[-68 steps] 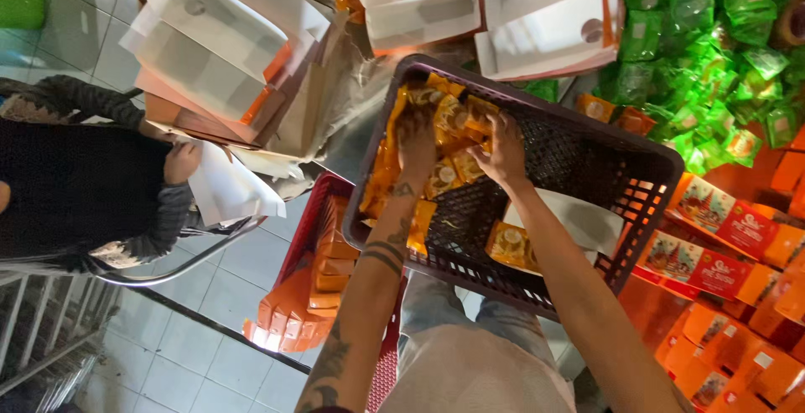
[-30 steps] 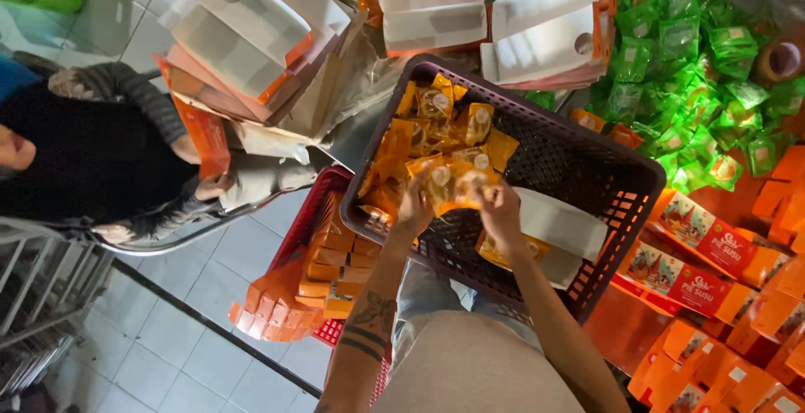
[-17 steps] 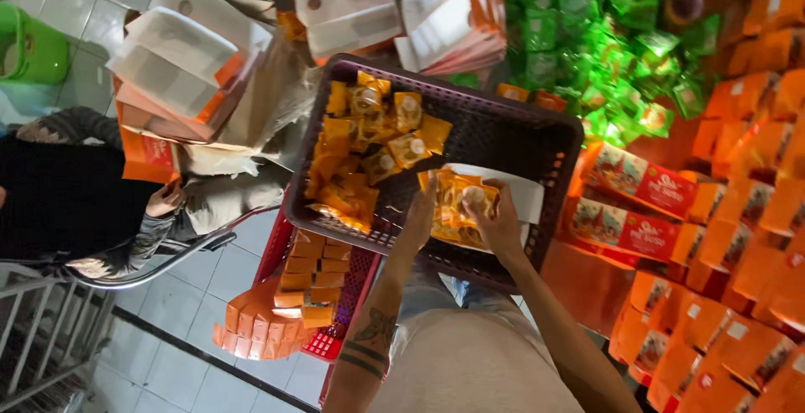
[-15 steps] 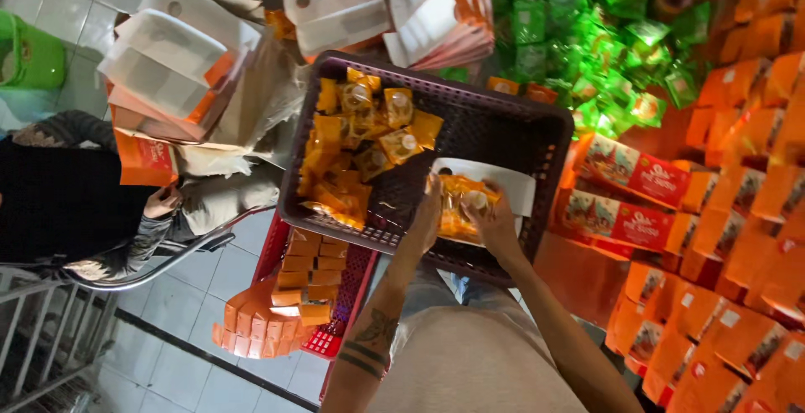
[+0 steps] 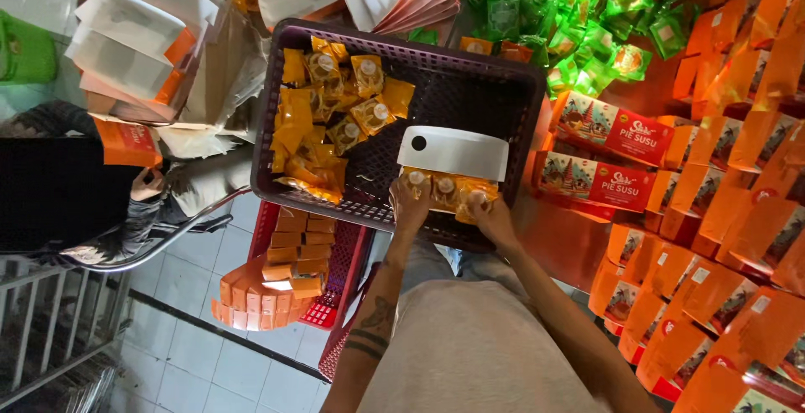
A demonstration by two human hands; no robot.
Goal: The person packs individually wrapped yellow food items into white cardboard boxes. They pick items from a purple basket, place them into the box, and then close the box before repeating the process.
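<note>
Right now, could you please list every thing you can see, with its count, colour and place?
crate: one, dark purple, centre
yellow packets: many, yellow, left part of crate
white box: one, white, in crate above the hands
held packets: a few, yellow, at the box's open end
green packets: many, green, top right
orange boxes: many, orange, right
folded white boxes: several, white and orange, top left
red basket: one, red, below crate
co-worker: one, dark sleeve, left
left hand: grip on held packets
right hand: grip on held packets

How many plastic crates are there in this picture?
2. A dark purple crate sits in front of the person, holding yellow packets. A red crate lies lower, partly under it, stacked with orange boxes. More may be hidden.
</note>
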